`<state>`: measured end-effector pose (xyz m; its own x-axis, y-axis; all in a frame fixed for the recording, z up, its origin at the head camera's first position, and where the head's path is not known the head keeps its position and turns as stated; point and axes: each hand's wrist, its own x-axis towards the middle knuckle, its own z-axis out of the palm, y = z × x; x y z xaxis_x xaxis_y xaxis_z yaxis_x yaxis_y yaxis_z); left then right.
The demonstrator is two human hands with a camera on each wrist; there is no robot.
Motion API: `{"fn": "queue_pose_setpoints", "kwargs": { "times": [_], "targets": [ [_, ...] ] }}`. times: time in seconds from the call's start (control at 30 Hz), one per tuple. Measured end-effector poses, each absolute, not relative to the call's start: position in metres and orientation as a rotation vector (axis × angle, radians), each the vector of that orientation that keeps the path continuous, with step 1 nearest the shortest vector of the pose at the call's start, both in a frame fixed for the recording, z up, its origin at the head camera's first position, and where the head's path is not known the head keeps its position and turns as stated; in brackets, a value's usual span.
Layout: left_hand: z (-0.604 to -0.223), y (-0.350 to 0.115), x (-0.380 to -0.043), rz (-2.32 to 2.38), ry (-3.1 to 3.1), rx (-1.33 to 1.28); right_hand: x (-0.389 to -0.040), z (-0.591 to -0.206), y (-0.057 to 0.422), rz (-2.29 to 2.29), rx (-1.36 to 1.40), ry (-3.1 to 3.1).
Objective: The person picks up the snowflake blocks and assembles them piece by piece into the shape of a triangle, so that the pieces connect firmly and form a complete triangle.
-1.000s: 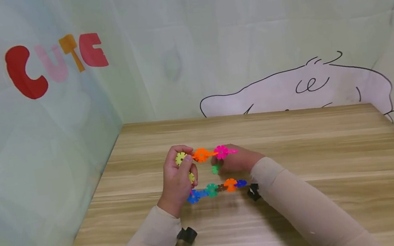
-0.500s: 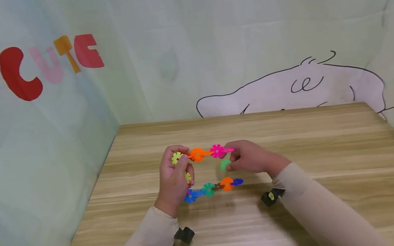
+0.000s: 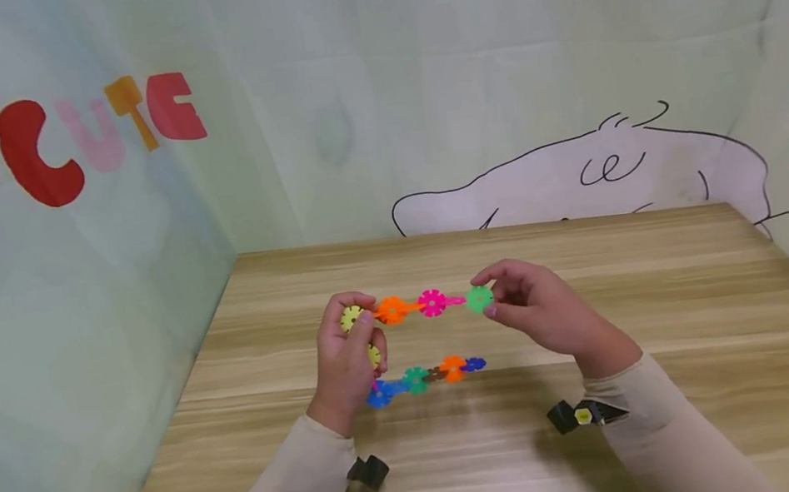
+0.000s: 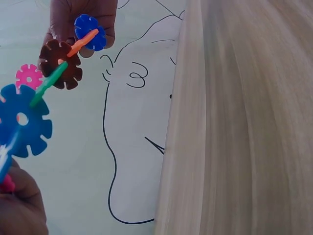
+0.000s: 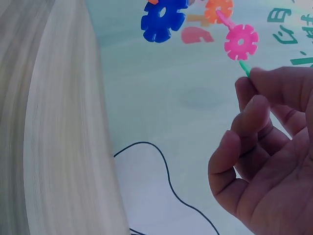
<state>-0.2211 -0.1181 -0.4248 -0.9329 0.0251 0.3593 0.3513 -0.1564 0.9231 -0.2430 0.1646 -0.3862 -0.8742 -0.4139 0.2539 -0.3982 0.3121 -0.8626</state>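
Note:
A chain of slotted plastic snowflake discs hangs above the table, bent into an upper and a lower row at the left. My left hand [image 3: 345,358] grips it at the bend, thumb over a yellow disc [image 3: 352,317]. Along the upper row come an orange disc [image 3: 393,310] and a pink disc [image 3: 433,303]. At its right end my right hand [image 3: 542,305] pinches a light green disc [image 3: 479,299] between thumb and forefinger, lined up with the pink pieces. The lower row holds a blue disc [image 4: 23,139], a brown disc [image 4: 54,63] and a dark blue disc [image 3: 475,364] at its free end.
The wood-grain table [image 3: 646,311] spreads below both hands. Behind it stands a pale backdrop [image 3: 418,91] with a line-drawn animal and coloured letters. A black wrist camera [image 3: 373,472] hangs under the left sleeve, another black camera [image 3: 562,417] under the right.
My right hand has moved right and its fingers have spread into view. The light green disc has risen from below the upper row to its right end. My left hand has barely moved.

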Motion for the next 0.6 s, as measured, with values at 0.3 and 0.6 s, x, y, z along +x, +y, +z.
{"fn": "queue_pose_setpoints", "kwargs": {
  "times": [0.3, 0.6],
  "targets": [
    [-0.4243, -0.115, -0.2197, -2.172, -1.909, -0.451, -0.2348, -0.3838, 0.1635, -1.75, -0.792, 2.484],
    [-0.4245, -0.1127, -0.2168, -2.146, -1.952, -0.509, -0.2322, -0.3855, 0.1617, -1.854, -0.868, 2.46]
  ]
}}
